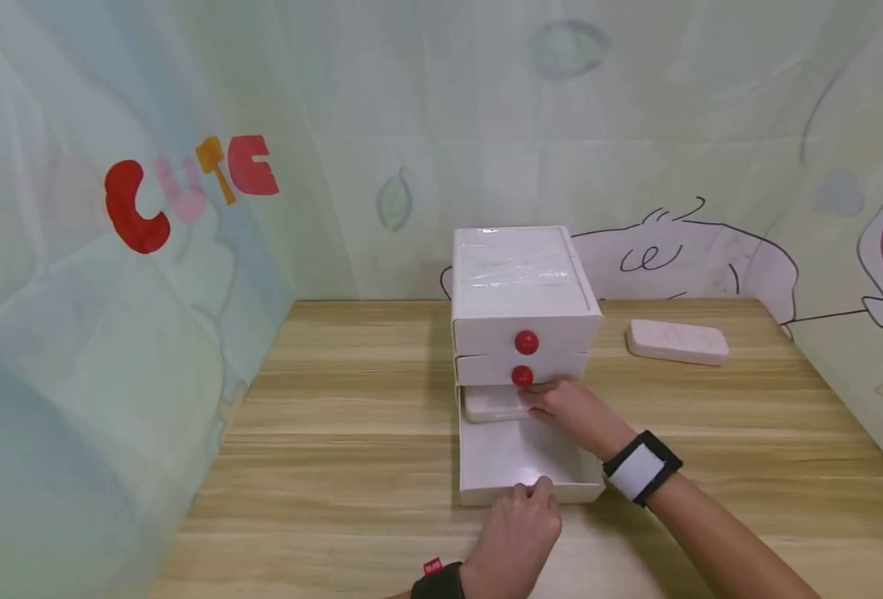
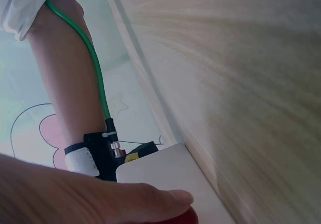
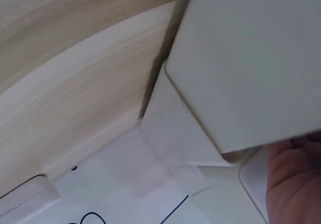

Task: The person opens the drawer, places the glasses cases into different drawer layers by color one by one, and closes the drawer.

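A small white drawer cabinet [image 1: 512, 299] stands on the table, its bottom drawer [image 1: 508, 457] pulled far out. Toward the back of that drawer lies a white oblong case [image 1: 489, 405], partly under the drawer above. My right hand [image 1: 572, 412] reaches in from the right and grips the case's right end; some of its fingertips are hidden. At the drawer's front, my left hand [image 1: 516, 537] holds the red knob [image 2: 188, 218], with the thumb [image 2: 155, 201] over it in the left wrist view. The two upper drawers are closed and carry red knobs [image 1: 527, 342].
A second white oblong case [image 1: 677, 342] lies on the wooden table [image 1: 351, 449] to the right of the cabinet. Printed cloth [image 1: 366, 125] hangs behind and along both sides of the table.
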`<state>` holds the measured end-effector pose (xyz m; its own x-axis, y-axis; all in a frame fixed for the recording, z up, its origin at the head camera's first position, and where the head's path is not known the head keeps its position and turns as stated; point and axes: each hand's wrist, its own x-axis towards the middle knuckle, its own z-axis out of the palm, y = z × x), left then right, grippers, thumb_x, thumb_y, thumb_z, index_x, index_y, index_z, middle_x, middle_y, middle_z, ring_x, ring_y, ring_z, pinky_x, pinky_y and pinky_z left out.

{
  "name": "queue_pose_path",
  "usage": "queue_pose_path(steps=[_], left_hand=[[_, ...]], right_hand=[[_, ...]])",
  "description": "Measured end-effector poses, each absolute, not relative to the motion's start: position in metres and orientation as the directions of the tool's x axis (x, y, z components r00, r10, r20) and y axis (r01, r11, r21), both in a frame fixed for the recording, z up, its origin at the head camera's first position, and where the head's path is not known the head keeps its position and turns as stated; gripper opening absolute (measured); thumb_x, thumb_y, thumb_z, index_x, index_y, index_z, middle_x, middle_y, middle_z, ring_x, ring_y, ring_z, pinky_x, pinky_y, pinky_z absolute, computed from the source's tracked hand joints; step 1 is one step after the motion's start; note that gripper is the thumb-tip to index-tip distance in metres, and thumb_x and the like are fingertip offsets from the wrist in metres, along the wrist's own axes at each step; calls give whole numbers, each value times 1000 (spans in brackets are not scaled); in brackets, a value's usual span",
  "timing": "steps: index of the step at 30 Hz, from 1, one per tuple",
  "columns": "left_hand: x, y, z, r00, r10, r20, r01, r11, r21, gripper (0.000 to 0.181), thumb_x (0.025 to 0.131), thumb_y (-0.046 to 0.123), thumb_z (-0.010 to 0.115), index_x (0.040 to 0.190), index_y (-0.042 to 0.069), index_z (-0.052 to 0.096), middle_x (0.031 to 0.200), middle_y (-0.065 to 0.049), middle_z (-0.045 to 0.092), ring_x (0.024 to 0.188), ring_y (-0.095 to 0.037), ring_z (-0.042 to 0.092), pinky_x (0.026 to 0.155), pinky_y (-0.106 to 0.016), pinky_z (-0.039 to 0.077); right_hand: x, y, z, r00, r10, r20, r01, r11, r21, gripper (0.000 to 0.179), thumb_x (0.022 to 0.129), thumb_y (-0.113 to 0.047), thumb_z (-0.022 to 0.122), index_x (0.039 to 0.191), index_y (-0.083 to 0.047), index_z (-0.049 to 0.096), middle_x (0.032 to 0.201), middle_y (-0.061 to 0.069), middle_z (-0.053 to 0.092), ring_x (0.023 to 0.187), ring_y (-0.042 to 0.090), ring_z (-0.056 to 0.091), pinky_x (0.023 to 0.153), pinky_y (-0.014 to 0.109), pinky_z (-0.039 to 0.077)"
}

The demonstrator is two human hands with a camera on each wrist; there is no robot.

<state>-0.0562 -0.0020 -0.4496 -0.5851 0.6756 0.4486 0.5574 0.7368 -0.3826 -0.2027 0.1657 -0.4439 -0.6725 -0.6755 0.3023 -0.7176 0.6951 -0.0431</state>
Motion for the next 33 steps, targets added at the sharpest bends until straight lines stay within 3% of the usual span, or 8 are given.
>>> queue_pose_path(steps=[5, 15, 19, 22, 29, 33], left_hand=[[-57, -2, -450, -576, 674, 463, 554, 738, -385, 5, 76, 17, 69, 79, 20, 71, 81, 5, 52, 62, -9, 53, 45, -19, 39], [-59, -2, -446, -571, 681, 458, 562, 731, -386, 4, 74, 17, 72, 77, 20, 71, 80, 5, 52, 60, -9, 53, 45, -19, 39], [-58, -3, -448, -566, 680, 467, 564, 732, -382, 22, 78, 6, 54, 76, 19, 71, 79, 6, 52, 60, -8, 53, 44, -19, 38], [-57, -3, -449, -564, 680, 468, 565, 731, -381, 34, 79, 2, 41, 76, 19, 71, 79, 5, 52, 60, -8, 53, 44, -19, 38], [-56, -3, -450, -571, 681, 458, 571, 730, -375, 41, 79, 2, 34, 77, 18, 71, 79, 5, 52, 62, -8, 53, 44, -18, 39], [-56, -3, -449, -579, 683, 446, 583, 729, -359, 33, 80, 3, 42, 77, 17, 71, 79, 4, 52, 61, -7, 53, 44, -17, 40]], right_hand=[[-200, 174, -438, -686, -636, 354, -715, 679, -167, 32, 84, -8, 83, 115, -9, 77, 109, 8, 78, 92, 17, 74, 88, 37, 61], [-192, 209, -438, -770, -448, 455, -610, 727, -316, 21, 84, -6, 81, 105, -7, 78, 93, 5, 78, 80, 14, 70, 73, 36, 62], [-192, 221, -441, -755, -355, 552, -588, 738, -330, 11, 85, -3, 78, 96, -5, 77, 81, 2, 72, 73, 12, 64, 63, 35, 57], [-195, 229, -441, -748, -315, 584, -568, 759, -317, 5, 86, -2, 76, 91, -4, 76, 80, 3, 71, 74, 15, 65, 64, 37, 55], [-207, 254, -440, -786, -254, 563, -491, 810, -320, 10, 90, -4, 71, 96, 1, 76, 87, 12, 74, 80, 26, 67, 68, 44, 54], [-219, 271, -440, -812, -232, 535, -456, 825, -335, 17, 89, -6, 73, 102, 5, 75, 95, 19, 74, 89, 33, 63, 75, 48, 51]])
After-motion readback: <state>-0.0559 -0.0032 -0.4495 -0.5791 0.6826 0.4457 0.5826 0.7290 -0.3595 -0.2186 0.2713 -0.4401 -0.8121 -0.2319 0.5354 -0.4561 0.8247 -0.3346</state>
